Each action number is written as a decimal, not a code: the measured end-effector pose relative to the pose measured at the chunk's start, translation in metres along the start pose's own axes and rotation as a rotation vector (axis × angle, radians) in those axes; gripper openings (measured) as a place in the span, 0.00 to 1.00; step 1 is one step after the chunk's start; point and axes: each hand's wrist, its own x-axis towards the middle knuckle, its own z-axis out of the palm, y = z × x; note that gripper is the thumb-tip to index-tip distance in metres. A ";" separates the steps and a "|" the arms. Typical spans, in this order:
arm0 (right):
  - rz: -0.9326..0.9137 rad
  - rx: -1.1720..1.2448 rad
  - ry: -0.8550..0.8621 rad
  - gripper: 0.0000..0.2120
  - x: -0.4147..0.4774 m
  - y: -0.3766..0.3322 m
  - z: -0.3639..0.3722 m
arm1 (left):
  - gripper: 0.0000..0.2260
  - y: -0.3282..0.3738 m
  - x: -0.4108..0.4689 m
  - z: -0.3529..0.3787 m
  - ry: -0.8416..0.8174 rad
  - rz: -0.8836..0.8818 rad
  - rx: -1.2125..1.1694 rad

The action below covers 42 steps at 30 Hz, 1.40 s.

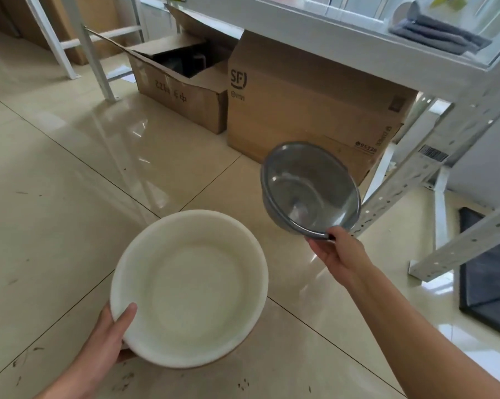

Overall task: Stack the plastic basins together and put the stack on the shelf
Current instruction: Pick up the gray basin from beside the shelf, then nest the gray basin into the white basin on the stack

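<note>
While the left hand (107, 338) grips the white basin (189, 286) by its near rim, thumb over the edge, the right hand (333, 251) pinches the clear grey basin (309, 188) at its lower rim, tilted. Both are off the floor (70, 182), apart, with the white shelf (358, 38) up behind.
</note>
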 end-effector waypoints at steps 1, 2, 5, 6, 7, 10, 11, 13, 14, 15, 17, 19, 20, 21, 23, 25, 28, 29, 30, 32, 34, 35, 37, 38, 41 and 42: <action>-0.021 -0.027 -0.063 0.07 -0.014 -0.005 0.008 | 0.19 0.001 -0.001 0.002 -0.003 -0.004 0.004; -0.034 -0.077 -0.125 0.07 -0.028 -0.009 0.015 | 0.19 0.001 -0.003 0.002 -0.003 -0.009 0.016; -0.032 -0.306 -0.258 0.08 -0.063 -0.006 0.036 | 0.21 -0.002 -0.006 0.000 -0.014 -0.042 0.043; -0.021 -0.388 -0.289 0.09 -0.071 0.001 0.042 | 0.23 -0.002 -0.006 -0.002 -0.015 -0.055 0.029; -0.010 -0.469 -0.306 0.09 -0.077 0.008 0.046 | 0.25 -0.002 -0.007 -0.003 -0.010 -0.074 0.004; 0.009 -0.721 -0.320 0.10 -0.086 0.035 0.053 | 0.32 0.004 -0.009 -0.003 0.028 -0.111 -0.062; 0.008 -0.791 -0.315 0.10 -0.087 0.045 0.054 | 0.32 0.006 -0.010 -0.003 0.018 -0.105 -0.071; -0.013 -0.902 -0.289 0.09 -0.085 0.062 0.055 | 0.32 0.007 -0.011 -0.003 0.001 -0.092 -0.083; -0.028 -0.960 -0.274 0.09 -0.082 0.068 0.055 | 0.32 0.006 -0.011 -0.003 -0.001 -0.089 -0.092; -0.044 -1.035 -0.259 0.09 -0.078 0.072 0.055 | 0.32 0.006 -0.011 -0.004 -0.001 -0.089 -0.093; -0.103 -1.225 -0.259 0.12 -0.071 0.077 0.055 | 0.31 0.007 -0.011 -0.004 -0.014 -0.087 -0.076; -0.231 -1.508 -0.286 0.16 -0.069 0.077 0.056 | 0.31 0.008 -0.012 -0.004 -0.020 -0.085 -0.058; -0.310 -1.673 -0.269 0.19 -0.069 0.076 0.057 | 0.31 0.010 -0.012 -0.004 -0.018 -0.086 -0.048; -0.389 -1.827 -0.218 0.22 -0.068 0.075 0.056 | 0.30 0.010 -0.012 -0.004 -0.016 -0.087 -0.042; -0.498 -1.948 -0.104 0.26 -0.063 0.073 0.050 | 0.30 0.011 -0.011 -0.004 -0.014 -0.089 -0.038; -0.477 -1.823 -0.069 0.29 -0.056 0.073 0.037 | 0.29 0.012 -0.011 -0.004 -0.012 -0.090 -0.047; -0.099 -1.298 -0.196 0.32 -0.048 0.077 0.009 | 0.27 0.011 -0.011 -0.005 -0.002 -0.091 -0.075; 0.109 -1.076 -0.257 0.31 -0.046 0.080 0.000 | 0.27 0.011 -0.011 -0.006 -0.001 -0.093 -0.084; 0.257 -0.902 -0.307 0.30 -0.047 0.084 -0.009 | 0.27 0.012 -0.011 -0.006 -0.005 -0.095 -0.090; 0.361 -0.730 -0.334 0.28 -0.050 0.095 -0.018 | 0.27 0.012 -0.012 -0.006 -0.019 -0.100 -0.097; 0.373 -0.647 -0.311 0.25 -0.052 0.106 -0.018 | 0.28 0.012 -0.013 -0.007 -0.044 -0.114 -0.085; 0.374 -0.621 -0.303 0.23 -0.054 0.110 -0.016 | 0.28 0.012 -0.014 -0.007 -0.065 -0.121 -0.077; 0.367 -0.598 -0.304 0.19 -0.058 0.111 -0.011 | 0.29 0.014 -0.015 -0.007 -0.104 -0.125 -0.059; 0.361 -0.592 -0.308 0.18 -0.059 0.110 -0.009 | 0.29 0.016 -0.016 -0.007 -0.116 -0.125 -0.051; 0.331 -0.574 -0.312 0.15 -0.065 0.106 -0.004 | 0.28 0.023 -0.022 -0.008 -0.115 -0.107 -0.048; 0.310 -0.575 -0.322 0.15 -0.067 0.104 -0.003 | 0.28 0.025 -0.024 -0.008 -0.108 -0.095 -0.059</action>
